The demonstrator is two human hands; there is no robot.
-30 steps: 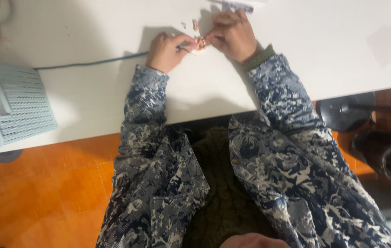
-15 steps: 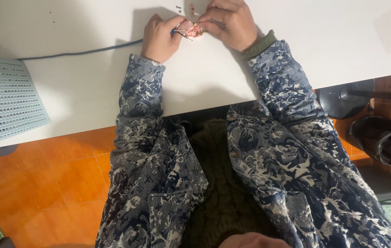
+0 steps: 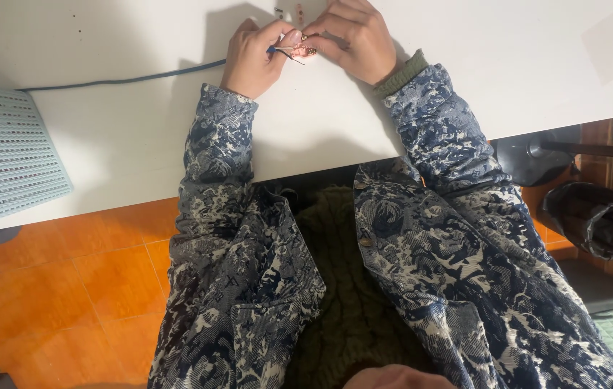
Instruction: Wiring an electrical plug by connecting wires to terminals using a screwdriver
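Hands [image 3: 306,50] nearer, blue basket [image 3: 11,158] leftward.

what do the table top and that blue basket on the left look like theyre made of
Table top: probably laminate or painted board; smooth, matte white, no grain showing.
Blue basket: looks like moulded plastic; pale blue, with a regular grid of small holes and a slight sheen.

The white table [image 3: 508,65] lies bare to the right of the right hand [image 3: 353,37]. On the left side a blue cable [image 3: 126,78] crosses the surface, and a pale blue perforated basket [image 3: 11,158] blocks the near-left edge.
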